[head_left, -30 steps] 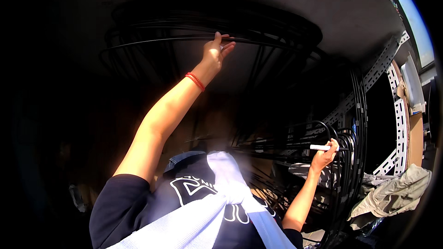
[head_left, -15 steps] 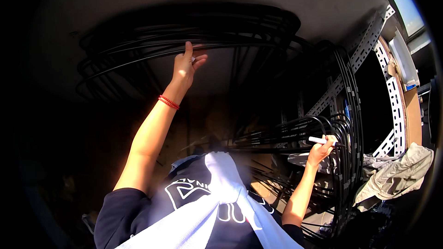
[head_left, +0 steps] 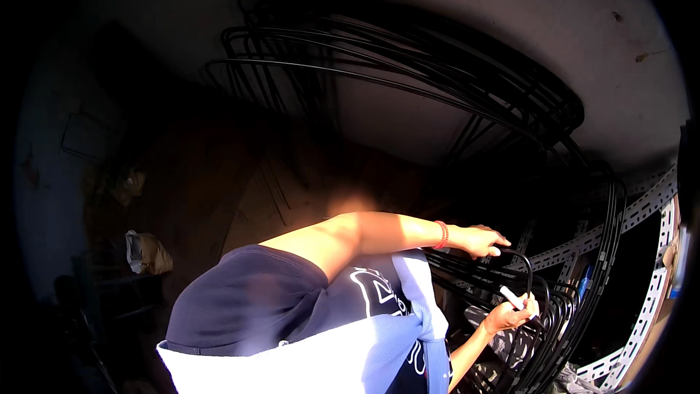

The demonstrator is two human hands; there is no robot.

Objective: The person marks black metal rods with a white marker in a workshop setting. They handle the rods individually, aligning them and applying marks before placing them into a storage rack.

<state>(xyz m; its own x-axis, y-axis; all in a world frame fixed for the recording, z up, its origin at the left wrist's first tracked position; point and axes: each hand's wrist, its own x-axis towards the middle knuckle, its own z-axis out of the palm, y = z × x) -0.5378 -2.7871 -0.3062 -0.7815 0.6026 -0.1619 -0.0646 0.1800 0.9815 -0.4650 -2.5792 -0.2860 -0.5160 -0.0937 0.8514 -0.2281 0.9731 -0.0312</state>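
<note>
My left hand [head_left: 477,240], with a red bead bracelet at the wrist, reaches across to the right. Its fingers close on the rounded end of a black bent rod frame [head_left: 526,264], which curves down toward my right hand. A white marker-like pen [head_left: 512,297] is held in my right hand [head_left: 509,315], just below the left one. Beside and under the right hand, more black frames [head_left: 565,303] hang in a tight bundle. Whether the right fingers also touch a rod cannot be made out.
Many black rod frames [head_left: 408,76] lean against the grey wall [head_left: 605,51] ahead. Slotted white metal angle bars [head_left: 645,325] stand at the right. A pale bag [head_left: 148,252] sits at the far left. Deep shadow hides much of the floor.
My left hand has left the frames at the wall and come down right, onto a frame near my right hand. The view has swung left. The right hand still holds the pen.
</note>
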